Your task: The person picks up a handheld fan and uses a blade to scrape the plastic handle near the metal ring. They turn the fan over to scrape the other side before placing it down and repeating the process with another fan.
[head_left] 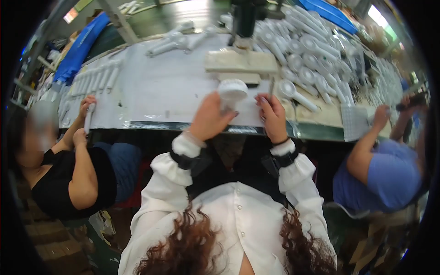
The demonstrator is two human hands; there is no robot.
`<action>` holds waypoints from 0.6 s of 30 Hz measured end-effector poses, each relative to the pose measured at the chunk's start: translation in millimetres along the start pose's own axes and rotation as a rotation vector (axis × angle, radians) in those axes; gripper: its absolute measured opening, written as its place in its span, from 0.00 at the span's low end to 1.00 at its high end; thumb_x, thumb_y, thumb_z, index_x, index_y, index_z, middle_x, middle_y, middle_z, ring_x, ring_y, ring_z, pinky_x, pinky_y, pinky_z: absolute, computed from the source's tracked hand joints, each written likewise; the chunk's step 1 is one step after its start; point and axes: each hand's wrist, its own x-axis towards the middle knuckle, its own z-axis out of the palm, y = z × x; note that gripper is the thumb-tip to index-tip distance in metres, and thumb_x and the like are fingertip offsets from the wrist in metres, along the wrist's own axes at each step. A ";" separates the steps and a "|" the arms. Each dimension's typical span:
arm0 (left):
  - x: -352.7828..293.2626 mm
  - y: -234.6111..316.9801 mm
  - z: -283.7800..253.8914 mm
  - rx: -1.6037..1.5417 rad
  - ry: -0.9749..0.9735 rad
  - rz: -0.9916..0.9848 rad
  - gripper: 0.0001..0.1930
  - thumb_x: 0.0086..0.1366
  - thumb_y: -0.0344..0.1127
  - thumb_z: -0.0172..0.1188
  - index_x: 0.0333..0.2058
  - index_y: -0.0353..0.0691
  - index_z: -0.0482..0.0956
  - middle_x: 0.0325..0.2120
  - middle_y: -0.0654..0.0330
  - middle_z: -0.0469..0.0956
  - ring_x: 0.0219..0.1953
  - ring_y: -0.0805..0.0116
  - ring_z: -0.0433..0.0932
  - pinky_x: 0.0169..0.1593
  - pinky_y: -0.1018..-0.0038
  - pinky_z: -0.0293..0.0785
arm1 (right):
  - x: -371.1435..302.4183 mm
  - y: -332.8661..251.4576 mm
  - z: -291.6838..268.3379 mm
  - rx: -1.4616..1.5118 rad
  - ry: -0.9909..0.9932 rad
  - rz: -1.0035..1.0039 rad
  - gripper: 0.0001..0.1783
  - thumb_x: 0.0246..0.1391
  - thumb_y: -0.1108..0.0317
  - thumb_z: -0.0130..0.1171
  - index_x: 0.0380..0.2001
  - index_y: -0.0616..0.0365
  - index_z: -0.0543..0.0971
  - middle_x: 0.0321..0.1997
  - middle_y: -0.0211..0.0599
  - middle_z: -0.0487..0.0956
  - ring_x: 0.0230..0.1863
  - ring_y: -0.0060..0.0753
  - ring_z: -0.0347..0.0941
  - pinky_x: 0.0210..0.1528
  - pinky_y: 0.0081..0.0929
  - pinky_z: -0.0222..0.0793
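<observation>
A white handheld shower head [233,90] is in my left hand [211,118], its round face turned up and its handle mostly hidden by my fingers. My right hand [273,117] is a little to the right, fingers curled in a pinch. A thin grey rod-like tool [271,87] rises from those fingers; its exact kind is too blurred to tell. Just beyond both hands stands a bench machine with a dark column [244,20] and a cream block [240,62]. Right of it lies another white shower head [298,95].
A large heap of white shower heads [311,55] fills the bench's far right. More shower heads [169,43] lie at the back left, and white handles [96,78] stand in a row. One co-worker in black [73,178] sits left, another in blue [380,176] right.
</observation>
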 end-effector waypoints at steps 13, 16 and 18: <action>-3.5 -161.7 -169.9 -0.166 0.505 -0.888 0.18 0.71 0.40 0.57 0.53 0.41 0.66 0.30 0.57 0.79 0.27 0.69 0.76 0.31 0.72 0.71 | -12.5 -6.1 -16.0 0.067 -0.100 0.042 0.10 0.70 0.70 0.52 0.50 0.60 0.76 0.41 0.30 0.78 0.35 0.13 0.68 0.33 0.11 0.60; 1.6 -213.6 -211.9 0.063 0.462 -0.873 0.16 0.70 0.40 0.56 0.51 0.40 0.67 0.33 0.48 0.82 0.34 0.57 0.82 0.40 0.63 0.76 | -10.6 -8.1 -12.9 0.047 -0.119 0.041 0.10 0.70 0.70 0.52 0.50 0.60 0.76 0.40 0.30 0.78 0.34 0.14 0.67 0.33 0.11 0.60; 2.0 -236.5 -223.7 0.157 0.411 -0.851 0.15 0.69 0.40 0.56 0.49 0.40 0.67 0.34 0.46 0.82 0.37 0.52 0.83 0.42 0.60 0.76 | -11.5 -7.0 -13.8 0.034 -0.116 0.043 0.09 0.70 0.70 0.51 0.49 0.60 0.76 0.40 0.30 0.78 0.34 0.14 0.67 0.33 0.11 0.60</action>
